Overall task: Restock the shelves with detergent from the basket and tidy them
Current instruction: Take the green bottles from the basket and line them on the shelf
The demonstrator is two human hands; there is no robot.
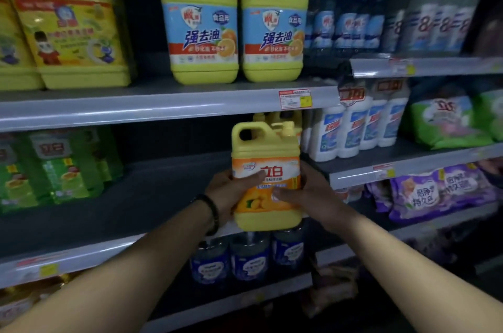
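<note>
Both hands carry one yellow detergent jug [266, 177] upright in front of the middle shelf [152, 196], so the step in hand looks like placing a bottle, not fetching one. The left hand [231, 191] is wrapped round the jug's left side with its thumb across the orange label; the right hand [307, 191] is closed on the right side, fingertips [277, 193] pressed on the front. The jug's base hangs over the shelf's front edge, not yet set down. Behind it, at the back of the same shelf, similar yellow bottles [280, 117] stand partly hidden, which suggests this is its row. To its left a long stretch of the shelf is bare, reaching to the green packs [62, 166]; to the right stand white bottles [353, 128] on the neighbouring shelf. The next move probably calls for pushing the jug inward and lowering it flat, label forward, in line with its fellows, then letting go with both hands. The basket is not in view.
</note>
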